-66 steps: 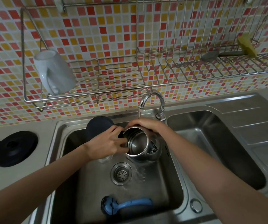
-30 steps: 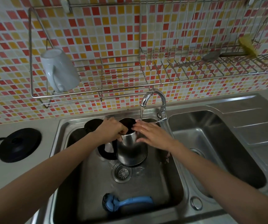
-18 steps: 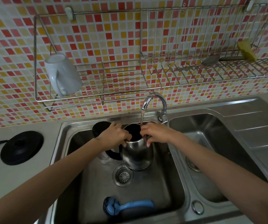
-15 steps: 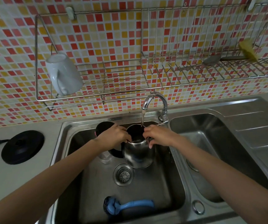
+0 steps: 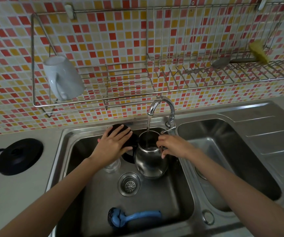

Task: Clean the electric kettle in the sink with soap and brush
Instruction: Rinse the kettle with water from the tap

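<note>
Since it must stay dry, base (image 5: 19, 156): lies on the counter left of the sink, well apart from the water, its cord trailing off the left edge
Mug (image 5: 63, 77): leans tilted in the left end of the wall rack (image 5: 93, 106), probably left there to drip
Left hand (image 5: 114, 146): fingers straight and slightly spread, lying flat on the black lid (image 5: 135, 139); I judge it keeps the lid folded back so the mouth stays open to the stream
Clear item (image 5: 112, 166): in the basin just under the left wrist; too blurred to tell what it is
Brush (image 5: 132, 217): blue, lies untouched at the front of the left basin, near enough to grab for scrubbing
Kettle (image 5: 149, 161): stands upright in the left basin of the sink (image 5: 56, 159), just behind the drain (image 5: 129, 184), mouth directly under the tap so the water falls inside
Tap (image 5: 161, 106): running, spout turned over the left basin
Right hand (image 5: 172, 146): fingers curled onto the kettle's rim on the far-right side, pinching it, likely to steady the body against the stream
Sponge (image 5: 258, 52): yellow, at the right end of the rack, well apart from the work
Stage: filling or rinsing, by my judgement; no suds and no soap that I can make out
Risk: a wet steel rim may slip from a fingertip hold
</note>
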